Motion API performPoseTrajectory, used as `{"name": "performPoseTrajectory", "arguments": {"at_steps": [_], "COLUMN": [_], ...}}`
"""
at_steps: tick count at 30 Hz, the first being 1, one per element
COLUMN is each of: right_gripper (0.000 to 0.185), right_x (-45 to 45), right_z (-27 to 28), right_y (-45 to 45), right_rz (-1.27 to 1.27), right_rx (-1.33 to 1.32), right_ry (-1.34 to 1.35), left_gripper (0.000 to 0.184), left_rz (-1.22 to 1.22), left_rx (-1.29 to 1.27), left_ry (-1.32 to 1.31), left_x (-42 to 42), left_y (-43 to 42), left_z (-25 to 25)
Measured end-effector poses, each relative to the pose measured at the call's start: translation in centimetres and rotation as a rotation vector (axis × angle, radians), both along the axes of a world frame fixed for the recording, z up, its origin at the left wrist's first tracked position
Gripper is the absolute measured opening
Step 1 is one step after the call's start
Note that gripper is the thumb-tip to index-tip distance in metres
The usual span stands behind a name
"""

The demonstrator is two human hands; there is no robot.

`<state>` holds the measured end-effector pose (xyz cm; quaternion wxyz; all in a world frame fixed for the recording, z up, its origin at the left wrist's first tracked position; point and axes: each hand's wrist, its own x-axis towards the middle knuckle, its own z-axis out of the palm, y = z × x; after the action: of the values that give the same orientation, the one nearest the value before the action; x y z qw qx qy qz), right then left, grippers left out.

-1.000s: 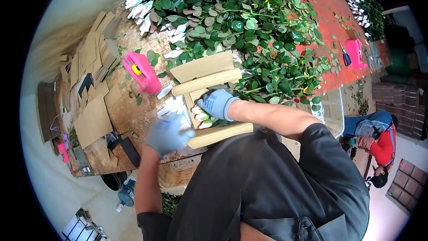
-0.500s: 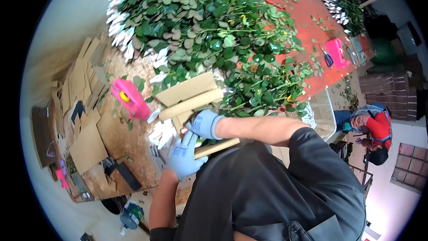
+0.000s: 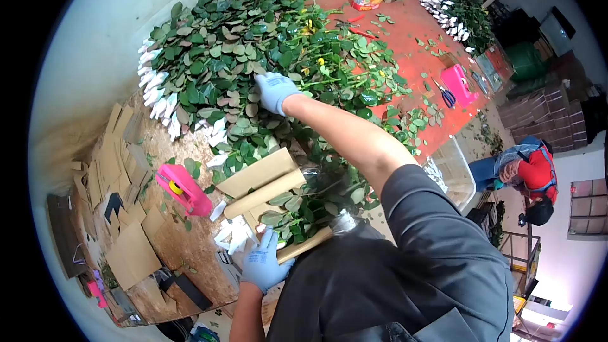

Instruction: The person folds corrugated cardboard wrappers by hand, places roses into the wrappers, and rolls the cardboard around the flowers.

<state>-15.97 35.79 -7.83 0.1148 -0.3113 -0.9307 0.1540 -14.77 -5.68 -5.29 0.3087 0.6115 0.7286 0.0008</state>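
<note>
My left hand [image 3: 265, 263], in a pale blue glove, rests at the head end of a leafy stem bunch [image 3: 297, 218] lying in a brown cardboard wrap [image 3: 259, 193]. Its fingers are stretched out against the bunch, beside several white-wrapped flower heads [image 3: 235, 235]. My right hand [image 3: 277, 90], gloved alike, reaches into the large pile of leafy rose stems [image 3: 221, 57]. Its fingers curl among the leaves, which partly hide them; what they hold cannot be made out. A cardboard edge [image 3: 304, 245] runs along the near side of the bunch.
A pink tape dispenser [image 3: 185, 190] stands left of the wrap, near stacked cardboard sheets [image 3: 130, 240]. Scissors [image 3: 446, 95] and another pink dispenser [image 3: 459, 87] lie on the red tabletop [image 3: 411, 76]. A pale crate [image 3: 465, 174] stands at right. Another person [image 3: 535, 174] works beyond.
My right hand has left the bunch in the cardboard and moved up and away into the leafy pile. My left hand stays at the bunch. The view has shifted slightly.
</note>
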Motion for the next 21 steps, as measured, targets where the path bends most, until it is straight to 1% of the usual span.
{"name": "performPoseTrajectory", "arguments": {"at_steps": [1, 3, 5, 7, 8, 9, 10, 12, 15, 17, 19, 20, 21], "right_gripper": [0.030, 0.030, 0.027, 0.022, 0.022, 0.021, 0.019, 0.018, 0.023, 0.031, 0.043, 0.045, 0.047], "right_x": [0.1, 0.6, 1.6, 1.8, 2.3, 3.0, 3.7, 5.4, 9.7, 13.3, 16.2, 17.5, 18.7], "right_z": [-1.2, -3.7, -3.2, -2.3, -1.9, -0.3, 0.8, 4.2, 9.4, 12.4, 13.1, 12.7, 12.1], "right_y": [1.1, 1.9, 1.2, 0.7, 0.6, 0.1, -0.3, -1.6, -4.6, -7.7, -10.6, -11.6, -12.4], "right_rz": [-0.044, -0.074, -0.014, 0.058, 0.123, 0.186, 0.228, 0.287, 0.395, 0.457, 0.452, 0.488, 0.526], "right_rx": [-0.032, 0.005, 0.109, 0.199, 0.260, 0.323, 0.420, 0.510, 0.629, 0.580, 0.477, 0.430, 0.379], "right_ry": [-0.110, -0.267, -0.396, -0.428, -0.428, -0.429, -0.345, -0.247, -0.073, 0.042, 0.108, 0.104, 0.103], "left_gripper": [0.085, 0.083, 0.076, 0.079, 0.080, 0.080, 0.080, 0.085, 0.088, 0.087, 0.087, 0.087, 0.086], "left_rz": [0.056, 0.059, 0.042, 0.056, 0.069, 0.080, 0.089, 0.072, 0.074, 0.097, 0.088, 0.121, 0.121], "left_rx": [-0.029, -0.007, -0.001, -0.032, -0.040, -0.048, -0.045, -0.082, -0.077, -0.086, -0.058, -0.093, -0.056], "left_ry": [-0.072, -0.015, -0.038, -0.013, -0.054, -0.096, -0.095, -0.086, -0.115, -0.136, -0.157, -0.183, -0.147], "left_x": [0.0, 0.2, 0.1, 0.1, 0.0, 0.0, 0.0, 0.1, 0.1, 0.1, -0.1, -0.1, 0.0], "left_y": [0.0, -0.1, -0.1, -0.4, -0.4, -0.3, -0.1, 0.3, -0.1, 0.0, -0.2, -0.2, -0.7], "left_z": [-0.1, 0.4, 0.5, 0.1, 0.2, 0.3, 0.8, 2.0, 1.2, 1.3, 1.0, 1.1, 0.0]}}
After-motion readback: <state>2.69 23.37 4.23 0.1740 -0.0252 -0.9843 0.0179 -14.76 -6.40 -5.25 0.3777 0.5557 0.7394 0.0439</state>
